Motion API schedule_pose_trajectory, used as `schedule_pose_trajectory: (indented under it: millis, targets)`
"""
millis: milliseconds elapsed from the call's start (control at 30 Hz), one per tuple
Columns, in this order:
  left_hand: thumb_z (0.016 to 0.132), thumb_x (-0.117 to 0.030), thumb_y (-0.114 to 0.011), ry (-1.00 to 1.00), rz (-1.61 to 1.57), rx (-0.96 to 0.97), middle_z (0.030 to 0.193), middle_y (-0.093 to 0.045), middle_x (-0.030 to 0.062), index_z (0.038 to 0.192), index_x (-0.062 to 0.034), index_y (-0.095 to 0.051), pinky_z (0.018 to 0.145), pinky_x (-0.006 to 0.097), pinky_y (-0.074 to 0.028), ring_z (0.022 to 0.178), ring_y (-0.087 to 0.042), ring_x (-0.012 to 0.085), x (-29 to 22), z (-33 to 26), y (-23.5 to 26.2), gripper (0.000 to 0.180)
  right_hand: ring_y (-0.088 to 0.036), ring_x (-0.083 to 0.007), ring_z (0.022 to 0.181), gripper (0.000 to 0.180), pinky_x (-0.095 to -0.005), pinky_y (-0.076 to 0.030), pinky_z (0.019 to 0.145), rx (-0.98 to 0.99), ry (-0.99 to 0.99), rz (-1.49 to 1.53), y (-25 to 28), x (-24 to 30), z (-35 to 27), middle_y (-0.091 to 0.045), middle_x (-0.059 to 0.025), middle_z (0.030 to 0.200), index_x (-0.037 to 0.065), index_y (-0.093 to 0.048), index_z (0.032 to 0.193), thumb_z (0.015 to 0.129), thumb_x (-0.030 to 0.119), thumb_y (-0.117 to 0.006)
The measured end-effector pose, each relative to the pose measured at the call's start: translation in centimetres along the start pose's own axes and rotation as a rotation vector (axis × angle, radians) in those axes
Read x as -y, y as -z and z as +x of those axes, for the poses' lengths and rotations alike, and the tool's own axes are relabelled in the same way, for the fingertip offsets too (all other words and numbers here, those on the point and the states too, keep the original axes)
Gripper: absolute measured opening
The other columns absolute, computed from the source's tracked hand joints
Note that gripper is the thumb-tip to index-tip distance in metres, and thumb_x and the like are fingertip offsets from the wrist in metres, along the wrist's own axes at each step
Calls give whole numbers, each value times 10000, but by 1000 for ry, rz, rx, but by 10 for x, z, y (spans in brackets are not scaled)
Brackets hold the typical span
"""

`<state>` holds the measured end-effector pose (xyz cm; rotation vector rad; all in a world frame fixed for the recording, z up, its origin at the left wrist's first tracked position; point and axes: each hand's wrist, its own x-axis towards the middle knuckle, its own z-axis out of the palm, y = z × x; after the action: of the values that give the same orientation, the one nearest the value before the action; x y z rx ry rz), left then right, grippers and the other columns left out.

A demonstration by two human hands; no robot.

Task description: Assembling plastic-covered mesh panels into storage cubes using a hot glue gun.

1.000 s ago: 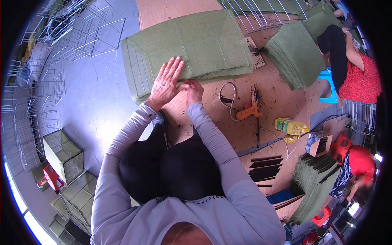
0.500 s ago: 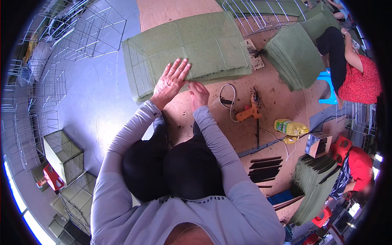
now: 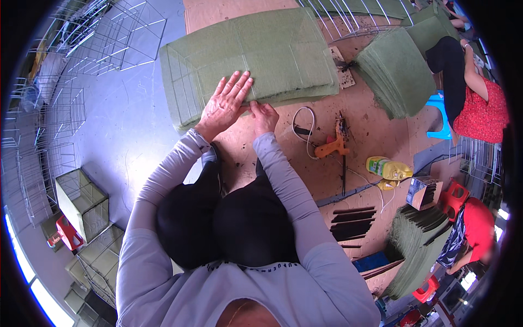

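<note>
A wire frame wrapped in green mesh fabric (image 3: 272,49) lies in front of me, its white wires showing through the cloth. My left hand (image 3: 224,106) rests flat on the mesh near its front edge, fingers stretched out. Just right of it, my right hand (image 3: 263,115) has its thumb and fingers pinched at that front edge, on the mesh; the fingertips are partly hidden. A dark seam runs along the edge to the right of my hands. An orange glue gun (image 3: 331,147) with a white cord lies to the right on the brown board (image 3: 283,169).
Stacked green mesh sheets (image 3: 389,71) lie at the right, near a yellow bottle (image 3: 388,168) and dark strips (image 3: 353,222). Wire frames (image 3: 128,35) crowd the left. A covered box frame (image 3: 81,204) stands lower left. Two co-workers sit at the right, one on a blue stool (image 3: 438,117).
My right hand has moved up to the front edge, and its fingers have closed on the mesh there. My left hand stays flat on the mesh, slightly shifted.
</note>
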<state>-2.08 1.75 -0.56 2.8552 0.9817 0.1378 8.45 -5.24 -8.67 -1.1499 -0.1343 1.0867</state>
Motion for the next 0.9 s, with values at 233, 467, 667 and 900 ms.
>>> schedule_pose_trajectory:
  millis: [233,467,667,900]
  targets:
    - [904,-386,-525,5,-49,-27,1546,-201,84,1474,-93,-239,1158,464,-168,1432,-168,276,-2,2,2,702,-555,-84,626,99,-230,-379,582,-13,40,-49,3,-1,2,-659,-30,725,34,-640,771,820,78,-714]
    - [892,-438,-524,16,-18,-2,1545,-205,87,1473,-85,-241,1158,461,-165,1431,-173,276,-3,2,5,735,-585,-101,655,103,-245,-401,610,-43,-35,-56,3,5,-2,-674,-48,738,13,-651,795,814,89,-718]
    - [848,-558,-508,7,-64,-70,1546,-200,94,1474,-78,-235,1156,454,-163,1431,-173,275,-6,4,5,835,-587,-116,685,55,-265,-441,682,-76,3,-42,3,-1,4,-657,-50,728,-10,-653,763,778,13,-701]
    - [899,-467,-469,15,12,-70,1536,-228,83,1462,-68,-252,1154,450,-188,1424,-196,268,-7,16,-5,723,-581,-118,679,45,-258,-445,682,-51,-15,-26,1,1,6,-654,-53,728,-14,-651,753,775,-15,-690]
